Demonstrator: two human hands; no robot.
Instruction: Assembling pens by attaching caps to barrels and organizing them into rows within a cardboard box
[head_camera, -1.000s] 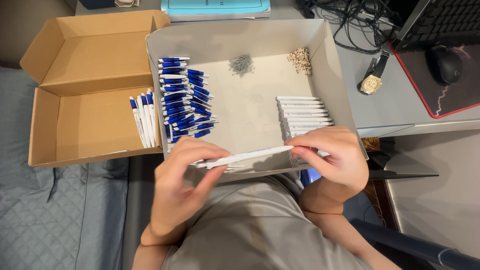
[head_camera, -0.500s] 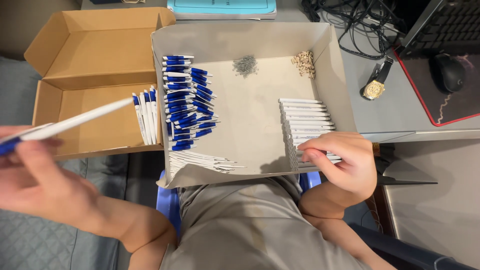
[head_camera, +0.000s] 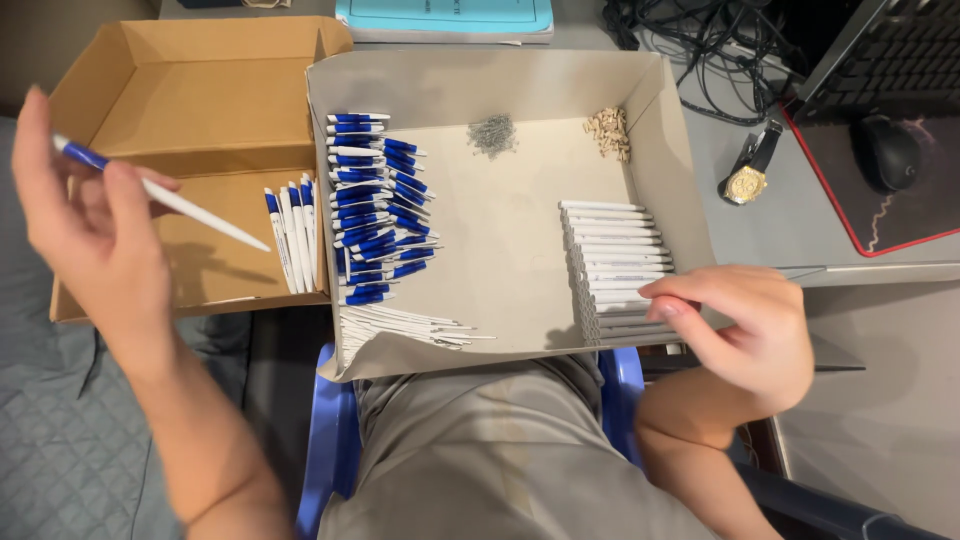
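Over the brown cardboard box (head_camera: 130, 120) at the left, the left hand (head_camera: 95, 225) is raised with its fingers closed around an assembled pen (head_camera: 160, 195), white-barrelled with a blue end, which slants down toward the right, its tip hanging above the box floor near a short row of finished pens (head_camera: 292, 238) lying side by side against the box's right wall. Just beside it, on the person's lap, sits a grey tray (head_camera: 500, 80) holding sorted parts: a column of blue pen caps (head_camera: 375, 205) along its left side, a fan of thin white refills (head_camera: 400, 325) at the near left corner, a small heap of metal springs (head_camera: 493, 133) and a heap of tan plastic bits (head_camera: 607, 132) toward the far wall (both too small to make out further), and a stack of white barrels (head_camera: 612, 260) at the right. The right hand (head_camera: 745, 335) rests at the near end of that stack, fingers curled and fingertips (head_camera: 665, 305) touching the lowest barrels; whether it has actually pinched one I cannot tell. On the desk to the right lie a wristwatch (head_camera: 748, 180), a black mouse (head_camera: 885, 150) on a mat, and a tangle of cables (head_camera: 690, 40).
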